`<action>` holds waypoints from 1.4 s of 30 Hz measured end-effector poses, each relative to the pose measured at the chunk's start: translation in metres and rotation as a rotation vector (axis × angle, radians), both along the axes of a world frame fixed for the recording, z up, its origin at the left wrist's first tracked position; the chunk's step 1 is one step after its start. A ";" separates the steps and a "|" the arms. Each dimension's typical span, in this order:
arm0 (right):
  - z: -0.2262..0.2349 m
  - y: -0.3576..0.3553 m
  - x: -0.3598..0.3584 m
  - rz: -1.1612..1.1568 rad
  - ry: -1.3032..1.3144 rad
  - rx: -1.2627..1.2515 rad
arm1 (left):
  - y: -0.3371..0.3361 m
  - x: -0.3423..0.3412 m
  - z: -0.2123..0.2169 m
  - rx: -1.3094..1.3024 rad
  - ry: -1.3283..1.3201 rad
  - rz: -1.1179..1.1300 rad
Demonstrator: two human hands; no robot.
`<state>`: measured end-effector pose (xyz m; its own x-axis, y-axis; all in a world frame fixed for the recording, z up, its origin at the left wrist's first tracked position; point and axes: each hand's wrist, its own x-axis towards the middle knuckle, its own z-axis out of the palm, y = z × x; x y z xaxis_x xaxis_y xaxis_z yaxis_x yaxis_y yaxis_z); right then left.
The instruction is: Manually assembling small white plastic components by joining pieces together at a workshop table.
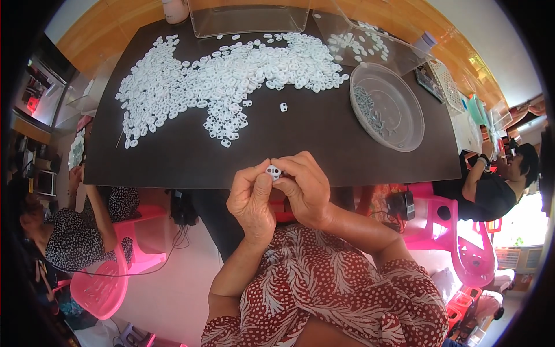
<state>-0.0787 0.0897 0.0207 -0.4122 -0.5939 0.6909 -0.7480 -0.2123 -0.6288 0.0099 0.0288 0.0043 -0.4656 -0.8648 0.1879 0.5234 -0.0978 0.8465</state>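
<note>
Just in front of the table's near edge, my left hand (252, 199) and my right hand (306, 188) meet around a small white plastic piece with dark holes (274, 171). Thumbs and forefingers of both hands pinch it from either side. Fingers hide its lower part, so I cannot see if it is one part or several pressed together. On the dark table (324, 139) beyond, a wide heap of small white oval plastic pieces (231, 75) spreads out. A smaller cluster of squarer white pieces (224, 122) lies at its near side, and a single white piece (284, 107) sits apart.
A round clear tub (404, 110) at the right holds small grey metal parts (370, 110). Clear plastic bins (248, 20) stand along the back, with white pieces in the right one. People sit at left (63, 231) and right (485, 185), near pink chairs (104, 289).
</note>
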 end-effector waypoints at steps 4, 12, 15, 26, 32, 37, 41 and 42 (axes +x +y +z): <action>-0.002 -0.001 0.000 -0.029 0.064 -0.059 | 0.003 0.000 -0.001 -0.005 0.014 -0.010; -0.004 -0.001 0.000 -0.026 0.108 -0.072 | 0.008 -0.001 -0.005 -0.054 -0.012 0.003; -0.006 -0.003 0.001 -0.024 0.116 -0.087 | 0.008 -0.002 -0.010 -0.087 -0.031 0.026; -0.003 -0.006 0.001 -0.050 0.139 -0.089 | 0.007 -0.005 -0.009 -0.200 -0.129 0.143; 0.012 0.007 -0.025 -0.058 -0.091 0.042 | -0.012 -0.015 0.020 -0.391 -0.376 -0.028; 0.040 0.019 -0.085 -0.297 -0.031 0.039 | -0.057 -0.059 0.021 -1.075 -0.610 0.199; 0.079 0.019 -0.156 -0.492 -0.026 -0.008 | -0.081 -0.093 0.009 -1.285 -0.682 0.163; 0.086 0.021 -0.183 -0.552 0.062 0.002 | -0.084 -0.099 0.006 -1.344 -0.737 0.103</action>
<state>-0.2619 0.1109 0.1063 -0.6211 -0.3025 0.7230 -0.7836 0.2230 -0.5799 -0.0893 -0.0554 0.0106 -0.7531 -0.2837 0.5935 -0.0824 0.9358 0.3428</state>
